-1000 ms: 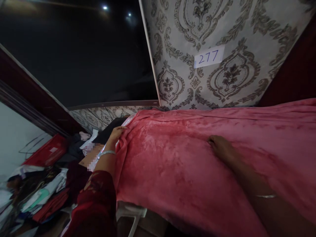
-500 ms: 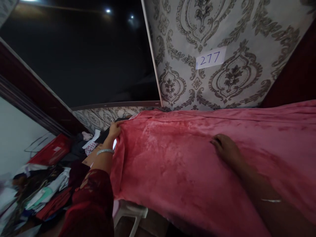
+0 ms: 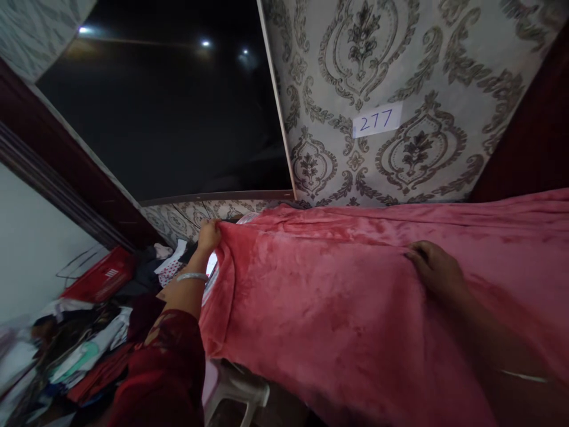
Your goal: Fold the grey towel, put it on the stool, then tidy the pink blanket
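Observation:
A large pink plush blanket [image 3: 320, 296] spreads from the middle to the right edge and hangs down at the front. My left hand [image 3: 208, 235] is closed on its upper left corner, with a fold dropping below the fingers. Farther right, my right hand [image 3: 433, 267] pinches the blanket along a raised fold line. Between the two hands the cloth is drawn fairly straight. What lies beneath the blanket is mostly hidden; a bit of something white shows by my left wrist.
A heap of clothes [image 3: 89, 356] and a red bag [image 3: 100, 276] lie at the left. Below the blanket's front edge stands a pale plastic stool [image 3: 242, 388]. Behind are a large dark television [image 3: 178, 118] and patterned wallpaper with a paper label [image 3: 377, 120] reading 277.
My right hand has moved to the right, still pinching the blanket, and a fold line now runs between my hands. My left hand keeps its corner, slightly shifted. The view has tilted a little.

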Tool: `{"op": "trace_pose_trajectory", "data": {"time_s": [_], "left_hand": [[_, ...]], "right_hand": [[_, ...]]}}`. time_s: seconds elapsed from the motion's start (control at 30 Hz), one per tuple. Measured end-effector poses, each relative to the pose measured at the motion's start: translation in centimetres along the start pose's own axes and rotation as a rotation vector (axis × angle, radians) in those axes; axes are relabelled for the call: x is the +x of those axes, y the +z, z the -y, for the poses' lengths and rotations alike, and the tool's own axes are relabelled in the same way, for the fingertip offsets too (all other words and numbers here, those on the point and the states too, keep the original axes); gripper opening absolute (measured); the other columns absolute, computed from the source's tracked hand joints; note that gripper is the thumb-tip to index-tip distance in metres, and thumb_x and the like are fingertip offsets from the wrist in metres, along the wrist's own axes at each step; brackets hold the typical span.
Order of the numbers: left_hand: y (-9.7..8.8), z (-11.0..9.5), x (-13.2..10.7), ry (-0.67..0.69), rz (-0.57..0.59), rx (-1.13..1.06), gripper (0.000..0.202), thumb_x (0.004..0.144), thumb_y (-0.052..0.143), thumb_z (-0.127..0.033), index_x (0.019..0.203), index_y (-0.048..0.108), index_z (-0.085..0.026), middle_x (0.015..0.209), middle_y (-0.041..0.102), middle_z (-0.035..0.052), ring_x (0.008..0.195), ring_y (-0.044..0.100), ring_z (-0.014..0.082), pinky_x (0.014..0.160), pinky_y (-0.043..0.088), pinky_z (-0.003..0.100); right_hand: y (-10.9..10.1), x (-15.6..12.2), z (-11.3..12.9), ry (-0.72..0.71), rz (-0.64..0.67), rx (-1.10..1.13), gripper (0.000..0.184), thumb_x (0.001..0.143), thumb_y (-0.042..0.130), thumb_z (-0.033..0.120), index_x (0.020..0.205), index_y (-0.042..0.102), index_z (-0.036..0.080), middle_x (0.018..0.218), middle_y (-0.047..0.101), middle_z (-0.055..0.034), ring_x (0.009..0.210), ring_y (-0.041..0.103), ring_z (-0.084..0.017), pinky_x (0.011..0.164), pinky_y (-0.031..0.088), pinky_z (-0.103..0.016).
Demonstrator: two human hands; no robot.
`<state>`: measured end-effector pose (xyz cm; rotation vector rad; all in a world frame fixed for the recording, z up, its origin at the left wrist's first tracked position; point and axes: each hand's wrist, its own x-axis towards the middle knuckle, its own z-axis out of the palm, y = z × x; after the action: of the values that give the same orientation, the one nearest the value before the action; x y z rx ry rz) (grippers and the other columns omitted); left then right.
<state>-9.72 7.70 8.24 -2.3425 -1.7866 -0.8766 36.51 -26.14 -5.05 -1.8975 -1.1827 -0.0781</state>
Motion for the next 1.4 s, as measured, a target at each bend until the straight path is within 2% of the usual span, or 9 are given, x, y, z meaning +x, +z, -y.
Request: {"op": "trace_pose_trajectory", "data": {"time_s": [0.33, 0.43, 0.53, 0.8, 0.97, 1.07, 1.17, 1.3, 1.4], "left_hand": [[-4.7, -2.3, -0.2, 0.046, -0.054, 0.103, 0.033, 0.086, 0.044, -0.010, 0.110, 0.066, -0.011, 0.119, 0.057, 0.0202, 0.098, 0.064, 0.0278, 0.093, 0.051, 0.041], [-6.1, -3.0, -0.4, 0.100, -0.056, 0.182, 0.034, 0.087, 0.042, -0.013, 0.112, 0.066, -0.013, 0.120, 0.056, 0.0203, 0.097, 0.064, 0.0305, 0.090, 0.051, 0.044], [-7.2, -3.6, -0.9, 0.194, -0.049, 0.216, 0.033, 0.087, 0.041, -0.013, 0.108, 0.066, -0.014, 0.116, 0.056, 0.0187, 0.093, 0.064, 0.0302, 0.089, 0.051, 0.044], [-10.0, -4.8, -1.9, 0.116, -0.214, -0.118, 0.013, 0.072, 0.056, -0.012, 0.083, 0.061, -0.018, 0.103, 0.057, 0.0128, 0.092, 0.062, 0.0271, 0.091, 0.051, 0.041], [-11.4, -6.3, -2.2, 0.055, -0.147, -0.682, 0.010, 0.066, 0.059, -0.014, 0.073, 0.056, -0.020, 0.065, 0.050, -0.0028, 0.061, 0.049, 0.0148, 0.061, 0.044, 0.026], [-12.0, -7.8, -2.6, 0.094, -0.178, -0.877, 0.011, 0.067, 0.060, -0.015, 0.076, 0.056, -0.019, 0.064, 0.050, -0.0051, 0.057, 0.045, 0.0111, 0.057, 0.038, 0.022], [-12.4, -9.4, -3.3, 0.195, -0.217, -0.911, 0.010, 0.070, 0.062, -0.016, 0.079, 0.059, -0.019, 0.067, 0.053, -0.0048, 0.060, 0.046, 0.0107, 0.058, 0.037, 0.022], [-13.1, -11.5, -4.6, 0.275, -0.049, -0.765, 0.007, 0.072, 0.063, -0.013, 0.078, 0.063, -0.017, 0.066, 0.054, -0.0033, 0.061, 0.047, 0.0114, 0.057, 0.036, 0.022], [-14.6, -13.0, -5.2, 0.267, -0.120, -0.823, 0.007, 0.075, 0.064, -0.011, 0.080, 0.061, -0.016, 0.066, 0.051, -0.0045, 0.060, 0.045, 0.0099, 0.057, 0.035, 0.022]], "right_hand": [[-0.2, 1.0, -1.1, -0.100, 0.070, -0.042, 0.021, 0.080, 0.049, 0.036, 0.085, 0.065, 0.023, 0.096, 0.071, -0.0131, 0.096, 0.065, -0.030, 0.089, 0.052, -0.045], [-1.0, 1.2, -1.0, -0.133, 0.136, -0.089, 0.021, 0.083, 0.050, 0.033, 0.082, 0.067, 0.021, 0.092, 0.070, -0.0133, 0.092, 0.066, -0.028, 0.087, 0.052, -0.042], [-2.7, 1.3, -0.4, -0.154, 0.069, -0.098, 0.019, 0.083, 0.050, 0.032, 0.079, 0.065, 0.021, 0.089, 0.069, -0.0131, 0.089, 0.065, -0.028, 0.084, 0.052, -0.040], [-10.0, 1.0, 2.6, -0.019, -0.176, -0.143, 0.017, 0.084, 0.047, 0.029, 0.083, 0.061, 0.021, 0.086, 0.070, -0.0116, 0.081, 0.064, -0.027, 0.074, 0.049, -0.037], [-15.8, 0.8, 4.6, 0.002, -0.315, -0.213, 0.018, 0.086, 0.049, 0.026, 0.091, 0.064, 0.018, 0.092, 0.071, -0.0133, 0.084, 0.065, -0.026, 0.076, 0.047, -0.035], [-19.6, 0.9, 5.1, -0.044, -0.406, -0.241, 0.018, 0.086, 0.051, 0.023, 0.094, 0.066, 0.018, 0.095, 0.072, -0.0118, 0.086, 0.064, -0.024, 0.078, 0.047, -0.034], [-23.1, 1.0, 5.6, -0.017, -0.552, -0.295, 0.020, 0.087, 0.053, 0.019, 0.100, 0.069, 0.016, 0.101, 0.072, -0.0132, 0.089, 0.064, -0.023, 0.079, 0.046, -0.033], [-26.7, 1.2, 6.6, 0.172, -0.557, -0.354, 0.021, 0.090, 0.058, 0.014, 0.107, 0.071, 0.013, 0.095, 0.072, -0.0135, 0.078, 0.062, -0.019, 0.074, 0.046, -0.033], [-28.8, 0.9, 8.0, 0.216, -0.589, -0.402, 0.023, 0.094, 0.057, 0.014, 0.112, 0.071, 0.014, 0.099, 0.073, -0.0139, 0.083, 0.066, -0.019, 0.075, 0.048, -0.034]]}}
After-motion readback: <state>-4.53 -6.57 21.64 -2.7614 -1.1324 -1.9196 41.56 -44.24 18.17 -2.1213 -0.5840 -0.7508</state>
